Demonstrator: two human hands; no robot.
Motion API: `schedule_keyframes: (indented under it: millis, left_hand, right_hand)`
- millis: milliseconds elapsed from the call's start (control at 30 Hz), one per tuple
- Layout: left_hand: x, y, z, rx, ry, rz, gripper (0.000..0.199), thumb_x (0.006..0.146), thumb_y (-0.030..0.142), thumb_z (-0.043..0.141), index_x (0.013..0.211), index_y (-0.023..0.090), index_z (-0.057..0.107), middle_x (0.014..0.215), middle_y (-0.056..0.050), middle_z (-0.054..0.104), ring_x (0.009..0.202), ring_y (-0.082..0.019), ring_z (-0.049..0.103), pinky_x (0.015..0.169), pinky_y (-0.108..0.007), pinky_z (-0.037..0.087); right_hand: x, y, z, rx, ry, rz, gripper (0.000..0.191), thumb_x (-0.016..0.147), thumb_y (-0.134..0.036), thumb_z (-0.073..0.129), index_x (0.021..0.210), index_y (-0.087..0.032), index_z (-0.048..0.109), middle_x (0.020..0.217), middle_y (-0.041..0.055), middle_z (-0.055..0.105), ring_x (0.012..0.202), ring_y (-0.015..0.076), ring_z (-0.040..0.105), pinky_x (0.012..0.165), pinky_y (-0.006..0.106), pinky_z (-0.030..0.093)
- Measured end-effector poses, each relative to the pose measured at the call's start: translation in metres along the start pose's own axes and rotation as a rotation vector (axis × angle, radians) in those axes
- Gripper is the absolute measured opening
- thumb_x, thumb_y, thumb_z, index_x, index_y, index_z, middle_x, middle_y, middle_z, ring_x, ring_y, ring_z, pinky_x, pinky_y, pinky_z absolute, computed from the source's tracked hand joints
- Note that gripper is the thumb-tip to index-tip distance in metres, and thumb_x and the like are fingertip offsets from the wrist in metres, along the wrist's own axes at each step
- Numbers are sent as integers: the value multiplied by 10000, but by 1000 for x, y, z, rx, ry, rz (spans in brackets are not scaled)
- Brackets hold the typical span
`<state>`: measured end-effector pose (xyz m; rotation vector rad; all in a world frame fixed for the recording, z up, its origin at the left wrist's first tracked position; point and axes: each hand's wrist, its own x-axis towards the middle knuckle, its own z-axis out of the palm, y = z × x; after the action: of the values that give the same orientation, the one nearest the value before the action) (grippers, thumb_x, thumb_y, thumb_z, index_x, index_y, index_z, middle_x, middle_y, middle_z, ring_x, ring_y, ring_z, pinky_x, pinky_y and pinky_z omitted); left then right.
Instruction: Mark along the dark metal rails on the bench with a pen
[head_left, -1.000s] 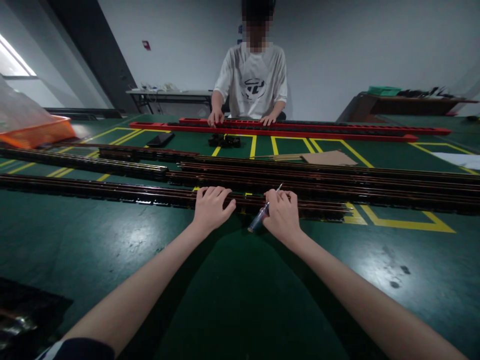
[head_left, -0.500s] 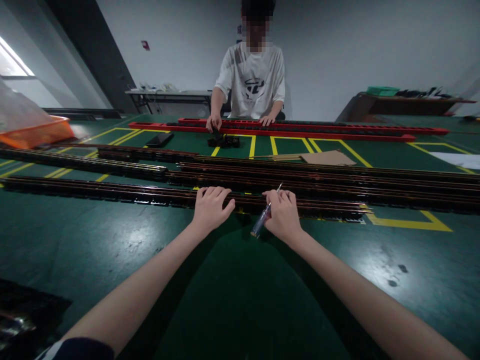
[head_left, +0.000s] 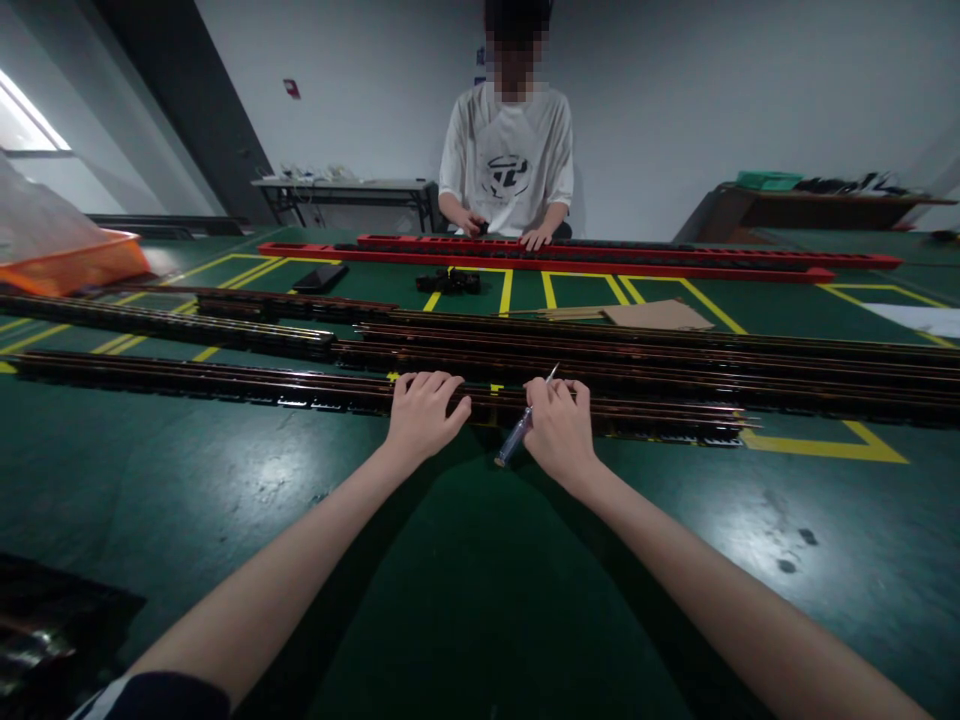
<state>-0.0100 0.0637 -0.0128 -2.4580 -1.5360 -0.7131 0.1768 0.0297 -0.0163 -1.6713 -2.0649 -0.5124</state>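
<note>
My left hand (head_left: 424, 420) lies over the nearest long dark strip (head_left: 187, 383), its fingers bent over the far side and the thumb at the near side. Thin copper-coloured bars run along that strip. In my right hand (head_left: 561, 430) is a screwdriver (head_left: 516, 437) with a clear bluish handle; its metal tip points up and away. The fingers of this hand also rest on the strip, to the right of my left hand. What the fingertips touch on the far side is hidden.
More dark strips (head_left: 675, 355) lie just beyond. Farther back are a phone (head_left: 321, 278), a small black heap (head_left: 448, 281), cardboard (head_left: 658, 315) and red rails (head_left: 600, 264). A co-worker (head_left: 510, 150) sits opposite. An orange basket (head_left: 82, 265) stands left.
The nearest strip has shifted slightly to the right under my hands, and the screwdriver has tilted a little. The co-worker's hand has lifted from the black heap back toward the body, holding something small and dark.
</note>
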Motion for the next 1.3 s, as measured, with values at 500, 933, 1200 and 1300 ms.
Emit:
schedule_keyframes:
  millis: [500,933,1200,1300]
  left_hand:
    - [0,-1,1,8,-7,-3,374,902,367,364,1091,172,621,1093,-74,668,1045,-257,563,949,-453,314]
    - [0,0,1,2,-6,5,360,904,362,369,1083,180,622,1085,-71,675,1041,-255,568,945,-453,321]
    - [0,-1,1,5,-2,17,367,909,364,352,1076,181,623,1081,-75,676,1031,-253,572,934,-451,336]
    - [0,-1,1,4,-2,24,369,909,363,353,1073,174,624,1075,-79,677,1018,-253,576,927,-453,341]
  right_hand:
    - [-1,10,1,82,25,-28,192,690,-86,464,861,-136,536,801,102,638,811,248,526,841,364,288]
    - [0,3,2,53,15,6,169,758,-206,512,905,-124,514,829,108,650,836,260,545,850,372,258]
    - [0,2,4,12,18,19,238,694,-25,408,873,-141,515,812,102,655,829,246,542,848,365,254]
    - [0,2,5,10,14,15,251,696,-6,396,871,-139,516,818,108,658,836,248,543,851,367,256]
